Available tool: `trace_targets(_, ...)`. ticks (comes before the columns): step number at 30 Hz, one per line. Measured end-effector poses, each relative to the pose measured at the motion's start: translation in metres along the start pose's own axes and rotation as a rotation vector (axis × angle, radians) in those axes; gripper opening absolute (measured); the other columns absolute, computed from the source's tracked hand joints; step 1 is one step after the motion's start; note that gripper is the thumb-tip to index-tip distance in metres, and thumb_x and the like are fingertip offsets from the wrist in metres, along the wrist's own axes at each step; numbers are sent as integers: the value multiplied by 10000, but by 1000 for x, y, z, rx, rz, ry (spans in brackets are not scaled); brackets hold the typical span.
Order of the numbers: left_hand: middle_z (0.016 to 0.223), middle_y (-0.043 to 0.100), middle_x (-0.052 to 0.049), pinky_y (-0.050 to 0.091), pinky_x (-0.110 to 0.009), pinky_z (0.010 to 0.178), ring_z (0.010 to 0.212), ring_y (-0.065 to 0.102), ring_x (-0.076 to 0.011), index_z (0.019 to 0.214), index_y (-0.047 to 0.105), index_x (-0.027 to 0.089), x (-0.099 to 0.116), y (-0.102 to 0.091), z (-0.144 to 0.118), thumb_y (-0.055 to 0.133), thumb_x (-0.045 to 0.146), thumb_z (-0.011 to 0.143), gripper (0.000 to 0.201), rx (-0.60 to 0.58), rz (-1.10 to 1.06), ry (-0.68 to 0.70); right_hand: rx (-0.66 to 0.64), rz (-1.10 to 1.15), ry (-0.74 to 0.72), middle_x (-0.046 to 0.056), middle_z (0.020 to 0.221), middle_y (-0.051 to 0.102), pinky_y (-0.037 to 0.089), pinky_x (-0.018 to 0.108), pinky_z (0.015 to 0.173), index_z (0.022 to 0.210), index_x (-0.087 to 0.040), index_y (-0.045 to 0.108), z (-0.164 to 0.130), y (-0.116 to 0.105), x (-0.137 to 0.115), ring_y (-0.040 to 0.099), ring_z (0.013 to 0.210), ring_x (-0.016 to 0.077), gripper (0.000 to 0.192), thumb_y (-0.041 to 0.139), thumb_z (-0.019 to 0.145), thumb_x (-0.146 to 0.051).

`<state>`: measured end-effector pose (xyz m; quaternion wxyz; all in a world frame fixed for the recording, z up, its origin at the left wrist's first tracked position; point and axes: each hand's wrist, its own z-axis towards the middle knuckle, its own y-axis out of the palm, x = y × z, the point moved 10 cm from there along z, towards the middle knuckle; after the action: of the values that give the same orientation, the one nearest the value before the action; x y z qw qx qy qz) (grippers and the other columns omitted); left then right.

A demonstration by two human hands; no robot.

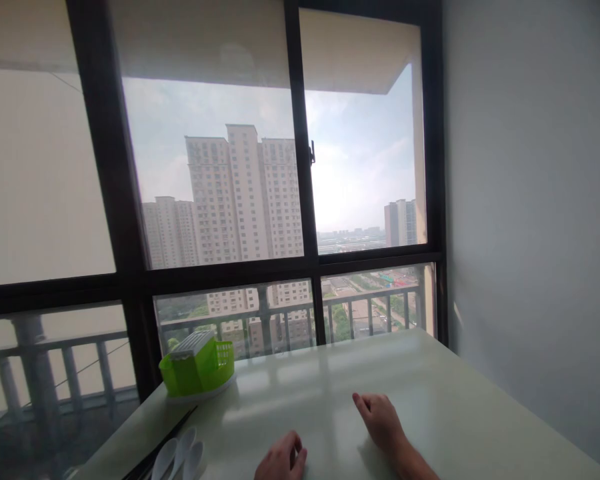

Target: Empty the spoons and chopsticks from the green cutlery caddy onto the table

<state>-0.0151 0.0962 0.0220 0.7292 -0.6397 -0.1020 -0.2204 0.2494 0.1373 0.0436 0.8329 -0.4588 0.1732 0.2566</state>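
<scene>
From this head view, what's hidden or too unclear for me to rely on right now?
- Left hand: cut off by the bottom edge; fingers curled, so whether it holds anything cannot be told.
- White spoons: bowls show, handles run off the bottom edge; count unclear.
- Dark chopsticks: lower ends leave the frame.
- Green basket: contents hidden by its walls and grey lid.
- Right hand: rests on the table; its palm is hidden.

- One head-worn view, facing forward and only slightly down, toward the large dark-framed glass window (280, 173) filling the upper frame.
- The pale glossy desk (430, 400) lies close, along the bottom edge.
- Both hands sit at bottom centre.
</scene>
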Motion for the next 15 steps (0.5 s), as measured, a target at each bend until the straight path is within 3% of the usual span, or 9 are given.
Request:
trace_targets(6,940,725,-47,421,-243,769,901,673,-198,887,610,237,11,-11,-12,453,318,973,197,57,-106,7,-61,44,32,-10,494,411,264,289,548,503,-224,420,-4,-2,1,353,494,144,602,283,986,-556)
trace_targets(10,951,711,-37,415,-252,784,932,666,-200,934,570,248,11,-50,-34,432,332,978,167,126,-103,-16,-102,91,47,-10,509,400,276,303,581,523,-233,373,-5,-4,5,338,516,152,574,281,974,-577)
trace_targets(12,925,699,-27,411,-256,739,869,666,-193,956,540,256,-11,-85,-51,395,361,995,183,181,-65,-76,-114,115,51,-8,517,400,279,310,595,530,-239,357,-5,-4,7,337,524,157,562,285,965,-588)
trace_targets(15,959,692,-47,404,-270,684,825,670,-204,998,529,250,-83,-148,-83,345,386,1007,229,301,76,-234,-127,160,53,-6,529,402,286,315,611,539,-245,341,-4,-3,5,352,534,166,556,283,952,-613)
